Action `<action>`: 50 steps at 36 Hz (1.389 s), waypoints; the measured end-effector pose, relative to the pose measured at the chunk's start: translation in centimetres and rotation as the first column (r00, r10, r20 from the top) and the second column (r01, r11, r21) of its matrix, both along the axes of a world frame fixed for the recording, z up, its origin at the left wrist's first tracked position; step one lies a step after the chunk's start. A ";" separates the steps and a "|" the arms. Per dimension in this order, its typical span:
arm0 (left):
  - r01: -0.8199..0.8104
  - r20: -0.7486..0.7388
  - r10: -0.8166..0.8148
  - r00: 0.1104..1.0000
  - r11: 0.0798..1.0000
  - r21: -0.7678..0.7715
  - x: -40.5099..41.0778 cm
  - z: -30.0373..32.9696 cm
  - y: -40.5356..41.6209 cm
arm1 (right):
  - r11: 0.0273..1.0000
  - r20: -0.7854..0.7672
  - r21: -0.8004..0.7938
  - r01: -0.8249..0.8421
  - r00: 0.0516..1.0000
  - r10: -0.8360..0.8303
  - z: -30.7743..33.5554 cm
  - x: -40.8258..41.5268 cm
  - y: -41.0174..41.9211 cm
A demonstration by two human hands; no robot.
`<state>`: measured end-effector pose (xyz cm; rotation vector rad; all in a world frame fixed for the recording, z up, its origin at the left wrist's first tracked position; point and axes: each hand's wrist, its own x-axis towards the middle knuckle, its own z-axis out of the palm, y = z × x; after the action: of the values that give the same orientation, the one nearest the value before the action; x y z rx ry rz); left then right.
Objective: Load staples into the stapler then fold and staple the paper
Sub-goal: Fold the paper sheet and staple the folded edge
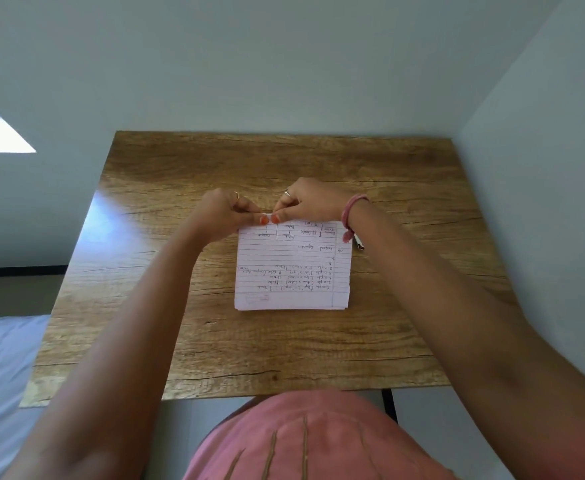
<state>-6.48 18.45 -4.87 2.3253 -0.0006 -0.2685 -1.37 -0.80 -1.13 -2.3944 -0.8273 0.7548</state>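
Pale walls close in behind and to the right of your wooden table (215, 341), which fills the middle of the view. Your folded paper (291, 268) lies flat near the table's centre, lined, with handwriting on the side facing up and its layered edges toward you. Both your hands meet at the paper's far edge. Your left hand (223, 214) is curled, thumb and fingers closed together at the far left part of that edge; your right hand (306, 200) is curled the same way just beside it, the two thumbnails almost touching. Between the thumbs a thin pale strip (267, 214) shows; you seem to pinch it from both sides, but whether it is the paper's edge or something separate, I cannot tell. A pink band (350, 211) circles your right wrist. Just past the paper's far right corner, partly under that wrist, a small light object (358, 242) lies on the table; it is too hidden to identify.
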 end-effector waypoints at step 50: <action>0.106 0.083 -0.120 0.989 0.983 0.152 -0.5 1.6 2.3 | 0.984 0.117 -0.045 0.169 0.980 -0.163 -0.2 0.6 -8.1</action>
<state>-6.95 20.73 -3.24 2.4866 -0.1648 -0.2243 -0.73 -8.94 -1.35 -2.5375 -0.6463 0.5879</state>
